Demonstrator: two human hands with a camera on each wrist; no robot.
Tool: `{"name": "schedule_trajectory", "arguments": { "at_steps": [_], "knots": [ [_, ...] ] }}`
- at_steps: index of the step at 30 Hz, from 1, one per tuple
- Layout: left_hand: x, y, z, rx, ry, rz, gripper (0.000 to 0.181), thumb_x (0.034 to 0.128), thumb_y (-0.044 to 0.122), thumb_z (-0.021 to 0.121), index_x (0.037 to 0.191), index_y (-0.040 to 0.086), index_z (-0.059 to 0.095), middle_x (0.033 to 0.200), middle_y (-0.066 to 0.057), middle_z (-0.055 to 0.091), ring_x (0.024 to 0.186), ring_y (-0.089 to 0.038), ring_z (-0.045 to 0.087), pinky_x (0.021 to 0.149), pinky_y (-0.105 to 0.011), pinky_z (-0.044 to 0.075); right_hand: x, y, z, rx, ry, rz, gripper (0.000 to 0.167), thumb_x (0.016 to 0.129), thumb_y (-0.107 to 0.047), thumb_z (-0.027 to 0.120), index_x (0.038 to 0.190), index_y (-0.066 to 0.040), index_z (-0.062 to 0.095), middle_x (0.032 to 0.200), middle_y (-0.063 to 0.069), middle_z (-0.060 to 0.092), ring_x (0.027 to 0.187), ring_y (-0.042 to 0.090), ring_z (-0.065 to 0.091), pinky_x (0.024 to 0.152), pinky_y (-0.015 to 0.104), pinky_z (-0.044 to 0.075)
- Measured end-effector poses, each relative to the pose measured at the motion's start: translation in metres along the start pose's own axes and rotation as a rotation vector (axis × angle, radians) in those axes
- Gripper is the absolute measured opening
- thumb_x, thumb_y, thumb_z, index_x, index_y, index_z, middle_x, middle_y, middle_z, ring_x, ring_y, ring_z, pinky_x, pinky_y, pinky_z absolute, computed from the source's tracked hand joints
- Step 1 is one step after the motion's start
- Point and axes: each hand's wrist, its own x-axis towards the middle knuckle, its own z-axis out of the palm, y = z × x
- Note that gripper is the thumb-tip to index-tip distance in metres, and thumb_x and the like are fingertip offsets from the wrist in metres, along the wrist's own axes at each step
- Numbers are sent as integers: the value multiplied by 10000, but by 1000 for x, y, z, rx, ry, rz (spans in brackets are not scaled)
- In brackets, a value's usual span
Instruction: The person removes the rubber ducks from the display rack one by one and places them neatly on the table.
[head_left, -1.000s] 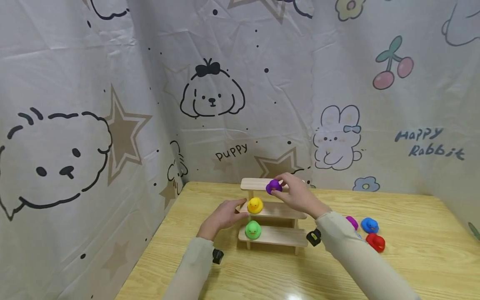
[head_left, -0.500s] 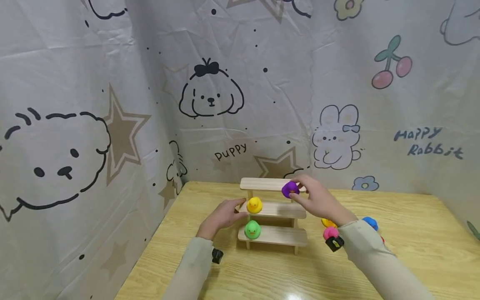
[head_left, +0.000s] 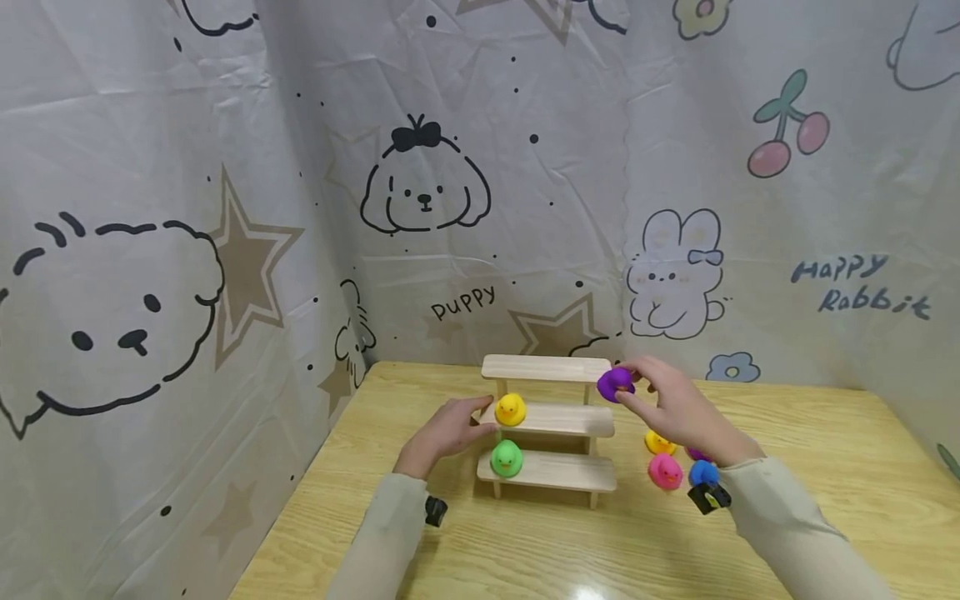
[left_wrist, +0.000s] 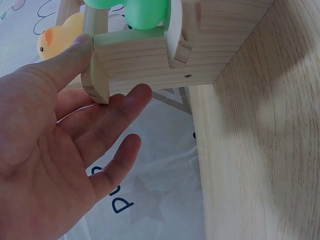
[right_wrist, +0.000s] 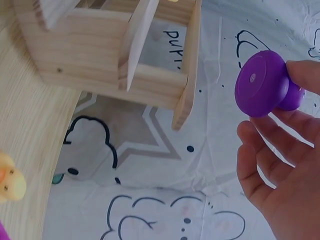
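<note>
A three-tier wooden shelf (head_left: 551, 420) stands on the table, with a yellow duck (head_left: 510, 409) on its middle tier and a green duck (head_left: 506, 459) on its lowest. My left hand (head_left: 450, 433) holds the left end of the middle tier; in the left wrist view the thumb of the left hand (left_wrist: 65, 135) lies on the board's end, fingers beneath. My right hand (head_left: 686, 408) pinches a purple duck (head_left: 615, 385) in the air at the right end of the top tier. The right wrist view shows the purple duck (right_wrist: 262, 84) between thumb and fingers, its flat base turned outward.
Right of the shelf, on the table (head_left: 825, 467), lie a second yellow duck (head_left: 660, 442), a pink duck (head_left: 665, 472), a blue duck (head_left: 703, 473) and a magenta one partly hidden by the right hand. Printed curtains (head_left: 555, 208) hang behind and at the left.
My right hand has moved right with the purple duck, from in front of the top tier to its right end, uncovering the pink and second yellow ducks. The left hand has stayed in place.
</note>
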Motion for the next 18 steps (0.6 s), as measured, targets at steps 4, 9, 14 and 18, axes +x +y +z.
{"name": "schedule_trajectory", "arguments": {
  "at_steps": [4, 9, 14, 18],
  "knots": [
    [0, 0, 0, 4, 0, 3, 567, 942, 353, 582, 1415, 76, 438, 1369, -122, 502, 971, -221, 649, 850, -352, 527, -9, 5, -5, -4, -18, 11, 251, 880, -164, 688, 1106, -95, 604, 996, -15, 589, 893, 167, 526, 708, 397, 505],
    [-1, 1, -1, 2, 0, 3, 570, 941, 352, 584, 1416, 73, 436, 1372, -123, 500, 975, -225, 647, 858, -358, 523, -20, 13, -7, -10, -34, 28, 253, 876, -142, 689, 1106, -80, 603, 985, -19, 591, 879, 169, 525, 703, 385, 504],
    [-1, 1, -1, 0, -2, 3, 563, 942, 353, 584, 1411, 75, 444, 1367, -122, 505, 978, -227, 645, 854, -359, 525, -32, 20, -8, -9, -60, 65, 297, 882, -154, 685, 1141, -42, 592, 975, -15, 595, 877, 178, 524, 697, 362, 503],
    [-1, 1, 0, 7, -1, 2, 562, 941, 358, 583, 1409, 80, 447, 1365, -119, 507, 974, -220, 647, 852, -354, 526, -41, 25, -10, -25, -71, 92, 269, 875, -176, 696, 1102, -62, 605, 970, -18, 593, 870, 172, 523, 688, 339, 492]
  ]
}}
